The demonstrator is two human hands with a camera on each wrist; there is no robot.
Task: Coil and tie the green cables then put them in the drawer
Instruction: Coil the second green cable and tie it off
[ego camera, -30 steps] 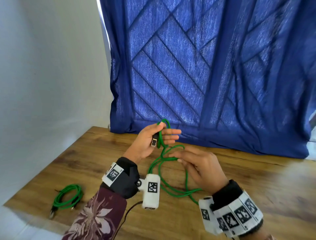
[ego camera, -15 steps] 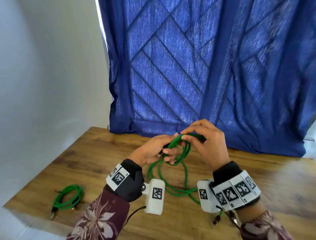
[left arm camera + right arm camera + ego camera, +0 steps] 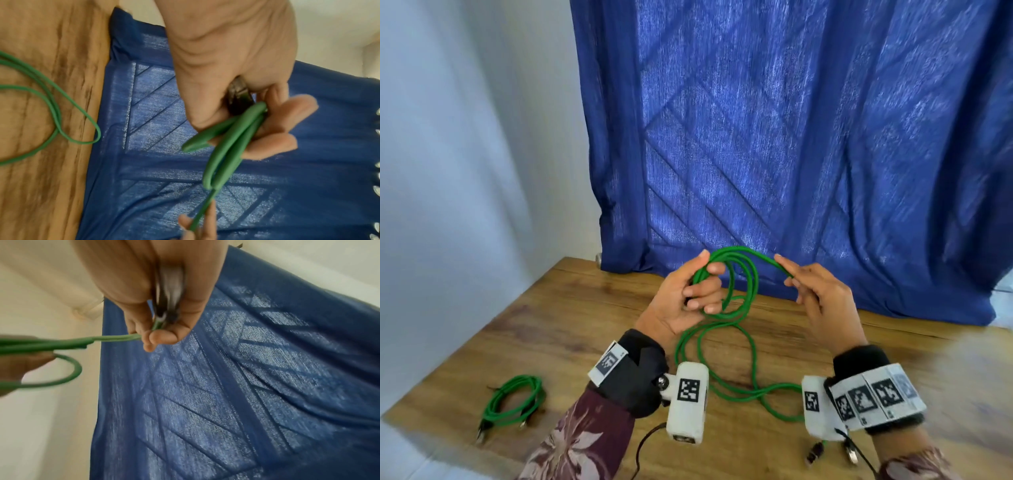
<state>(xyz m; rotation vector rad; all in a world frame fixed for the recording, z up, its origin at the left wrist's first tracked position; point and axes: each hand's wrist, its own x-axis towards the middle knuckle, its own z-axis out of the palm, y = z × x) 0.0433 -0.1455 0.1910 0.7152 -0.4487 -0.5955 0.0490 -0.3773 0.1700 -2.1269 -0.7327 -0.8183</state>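
A long green cable [image 3: 743, 274] is partly looped in the air between my hands. My left hand [image 3: 693, 291] grips the gathered loops [image 3: 232, 138] with a dark plug tucked against its palm. My right hand [image 3: 801, 287] pinches the strand [image 3: 115, 338] at the loops' right side, held up above the wooden table [image 3: 551, 325]. The rest of the cable trails down onto the table in loose curves [image 3: 722, 370], ending at a dark plug [image 3: 814, 457] near my right wrist. A second green cable [image 3: 512, 402] lies coiled at the table's left front.
A blue curtain [image 3: 791, 154] hangs right behind the table's far edge. A pale wall [image 3: 465, 171] stands on the left. No drawer is in view. A black cord [image 3: 647, 445] runs from my left wrist camera.
My hands have drawn apart: the right hand has moved right, pulling the strand into a wider loop, while the left still holds the gathered loops. The view has tipped slightly.
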